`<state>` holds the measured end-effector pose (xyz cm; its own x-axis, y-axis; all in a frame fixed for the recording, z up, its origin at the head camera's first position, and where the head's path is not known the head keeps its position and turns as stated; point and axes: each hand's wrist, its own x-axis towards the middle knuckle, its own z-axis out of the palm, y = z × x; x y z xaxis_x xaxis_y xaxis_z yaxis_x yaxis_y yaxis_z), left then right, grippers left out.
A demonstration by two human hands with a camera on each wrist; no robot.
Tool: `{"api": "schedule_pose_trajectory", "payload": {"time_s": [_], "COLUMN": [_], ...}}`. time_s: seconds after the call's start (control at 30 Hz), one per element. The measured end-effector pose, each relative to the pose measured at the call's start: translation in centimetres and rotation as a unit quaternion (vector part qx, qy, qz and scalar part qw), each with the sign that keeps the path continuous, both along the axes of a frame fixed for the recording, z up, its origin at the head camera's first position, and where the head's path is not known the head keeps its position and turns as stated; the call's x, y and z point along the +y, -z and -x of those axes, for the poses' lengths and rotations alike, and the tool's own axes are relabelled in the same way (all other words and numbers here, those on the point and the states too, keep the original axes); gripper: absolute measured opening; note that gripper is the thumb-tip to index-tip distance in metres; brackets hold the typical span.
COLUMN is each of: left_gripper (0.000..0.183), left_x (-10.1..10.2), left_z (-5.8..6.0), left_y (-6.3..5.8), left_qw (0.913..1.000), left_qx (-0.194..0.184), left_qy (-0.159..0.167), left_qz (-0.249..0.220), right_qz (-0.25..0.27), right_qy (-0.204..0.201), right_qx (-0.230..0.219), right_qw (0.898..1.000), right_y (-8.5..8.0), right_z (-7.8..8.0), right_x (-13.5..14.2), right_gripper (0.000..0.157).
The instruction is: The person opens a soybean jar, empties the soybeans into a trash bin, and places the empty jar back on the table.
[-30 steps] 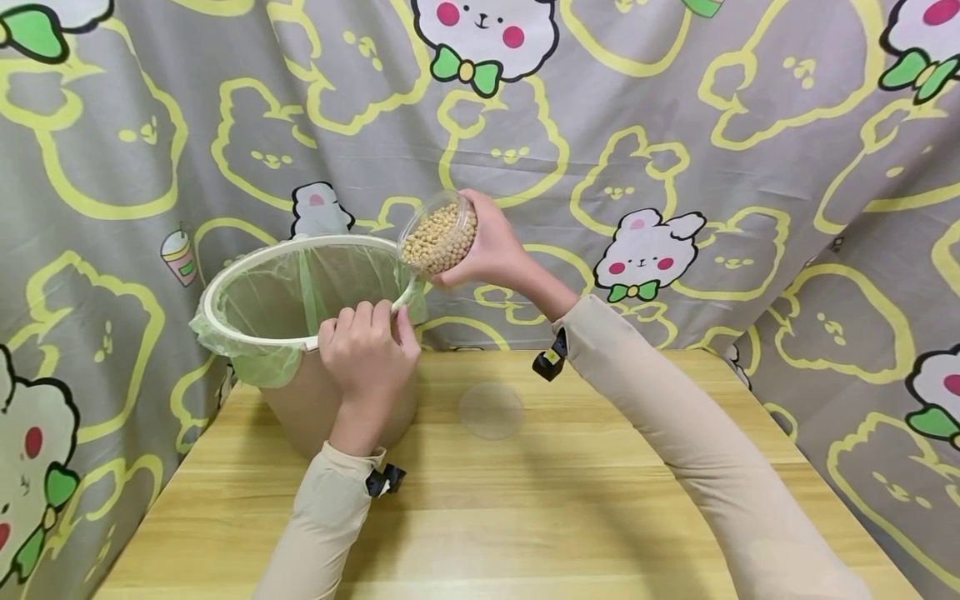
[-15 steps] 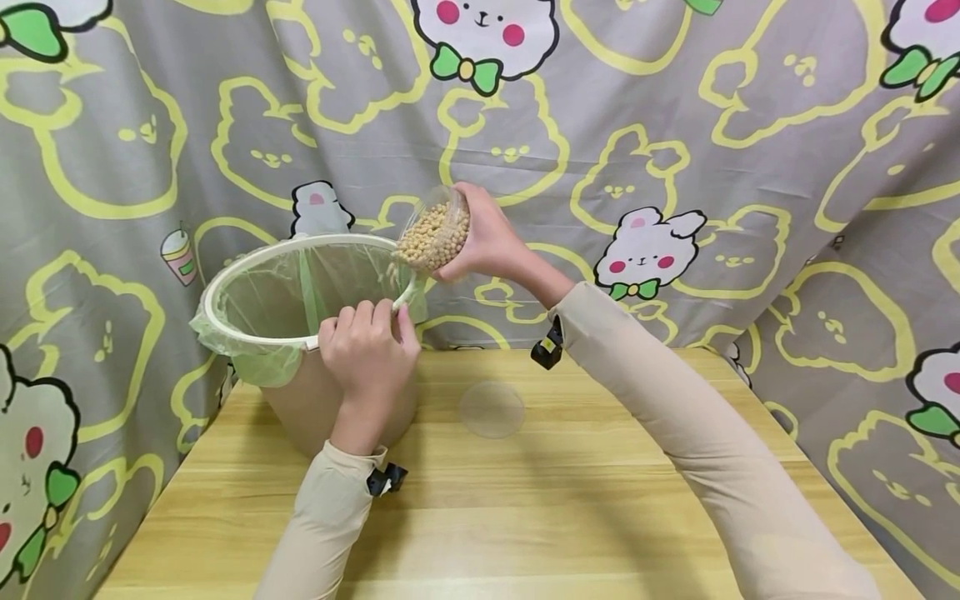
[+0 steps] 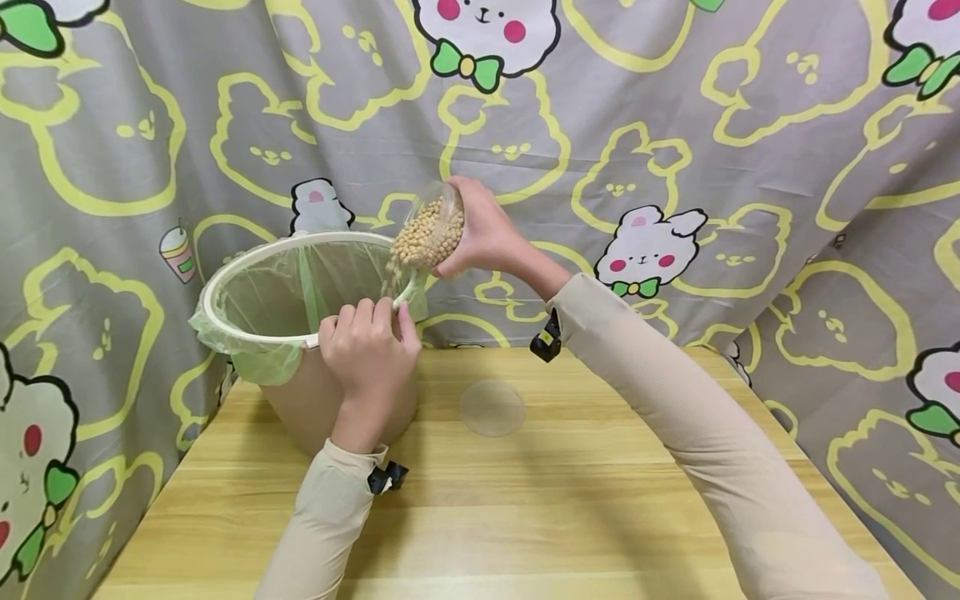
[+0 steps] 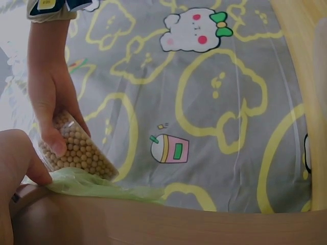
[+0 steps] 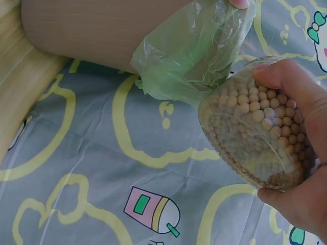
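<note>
My right hand (image 3: 486, 227) grips a clear plastic jar (image 5: 250, 153) of soybeans (image 3: 429, 233), tilted left above the bin's right rim. A stream of beans falls from its mouth past the rim. On the left of the table stands the beige trash bin (image 3: 288, 408), lined with a thin green bag (image 3: 268, 363) folded over its pale rim. My left hand (image 3: 369, 350) holds the near right part of that rim, fingers curled over it. Where the beans land is hidden from view. In the left wrist view the jar (image 4: 76, 148) appears behind the bag's edge.
A clear round lid (image 3: 492, 408) lies flat on the wooden table (image 3: 525, 517), right of the bin. A grey curtain (image 3: 525, 125) with cartoon animals hangs behind and along both sides of the table.
My right hand has shifted slightly left and tipped the jar further, and beans have started to spill out of it. The left hand and the bin stay in place.
</note>
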<state>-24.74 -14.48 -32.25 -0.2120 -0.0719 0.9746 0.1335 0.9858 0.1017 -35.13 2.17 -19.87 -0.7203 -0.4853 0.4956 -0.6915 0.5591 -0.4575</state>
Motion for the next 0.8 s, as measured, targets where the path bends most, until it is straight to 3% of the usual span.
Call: {"api": "schedule_pose_trajectory", "payload": {"time_s": [0.8], "left_gripper": [0.021], "left_x": [0.21], "left_z": [0.08], "left_y": [-0.15], "left_qw": [1.0], "left_qx": [0.005], "left_qy": [-0.005], "left_qz": [-0.007], "right_qz": [-0.037], "right_qy": [0.01], "right_qx": [0.004], "right_qw": [0.999], "right_y": [-0.46], "right_z": [0.8], "right_x": [0.08], "right_gripper": [0.12]}}
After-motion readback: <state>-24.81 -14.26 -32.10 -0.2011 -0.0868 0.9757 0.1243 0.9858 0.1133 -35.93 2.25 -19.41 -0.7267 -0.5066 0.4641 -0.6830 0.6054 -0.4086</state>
